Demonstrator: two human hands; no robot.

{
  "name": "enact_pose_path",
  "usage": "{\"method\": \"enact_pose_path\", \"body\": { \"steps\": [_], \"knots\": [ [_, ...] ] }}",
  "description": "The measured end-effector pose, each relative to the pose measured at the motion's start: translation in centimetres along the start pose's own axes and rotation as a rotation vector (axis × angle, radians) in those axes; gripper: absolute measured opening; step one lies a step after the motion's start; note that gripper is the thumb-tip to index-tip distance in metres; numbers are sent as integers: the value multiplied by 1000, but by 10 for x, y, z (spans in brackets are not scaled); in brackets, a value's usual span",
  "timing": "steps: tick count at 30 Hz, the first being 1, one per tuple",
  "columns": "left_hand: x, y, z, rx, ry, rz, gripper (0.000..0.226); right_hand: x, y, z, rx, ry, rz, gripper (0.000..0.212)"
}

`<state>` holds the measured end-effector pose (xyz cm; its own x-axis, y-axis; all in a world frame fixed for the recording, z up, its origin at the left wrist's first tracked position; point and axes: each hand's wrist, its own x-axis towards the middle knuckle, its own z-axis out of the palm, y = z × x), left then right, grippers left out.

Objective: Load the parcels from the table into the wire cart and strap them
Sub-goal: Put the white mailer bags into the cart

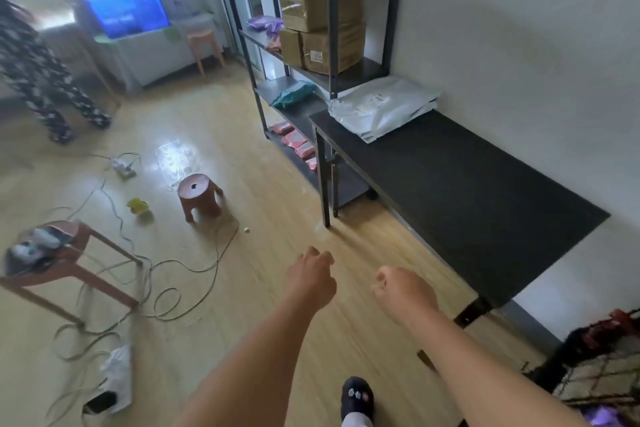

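Head view. Parcels stacked at far end of bench, well apart from both hands. Left hand and right hand hang over floor in front of bench, fingers loosely curled, holding nothing. Parcels: pale grey, glossy poly mailers, flat; two or three in pile, exact count unclear. Cart at lower right, dark wire, just beside near bench end.

Grey parcels lie stacked on the black table's far end (both hands empty, loosely curled).
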<state>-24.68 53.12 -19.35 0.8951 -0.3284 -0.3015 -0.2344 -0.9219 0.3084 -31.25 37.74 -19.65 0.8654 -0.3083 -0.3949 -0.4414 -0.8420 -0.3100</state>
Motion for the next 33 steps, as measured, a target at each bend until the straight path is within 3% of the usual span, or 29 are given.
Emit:
{"method": "enact_pose_path", "body": {
  "steps": [9, 16, 33],
  "knots": [
    [110, 48, -40, 2, 1, 6, 45, 124, -1, -62, 62, 67, 4, 24],
    [146, 52, -48, 36, 2, -54, 44, 163, -8, -82, 131, 50, -6, 23],
    [272, 56, -75, 0, -21, 127, 36, 254, -25, -124, 111, 68, 169, 19]
  ]
}}
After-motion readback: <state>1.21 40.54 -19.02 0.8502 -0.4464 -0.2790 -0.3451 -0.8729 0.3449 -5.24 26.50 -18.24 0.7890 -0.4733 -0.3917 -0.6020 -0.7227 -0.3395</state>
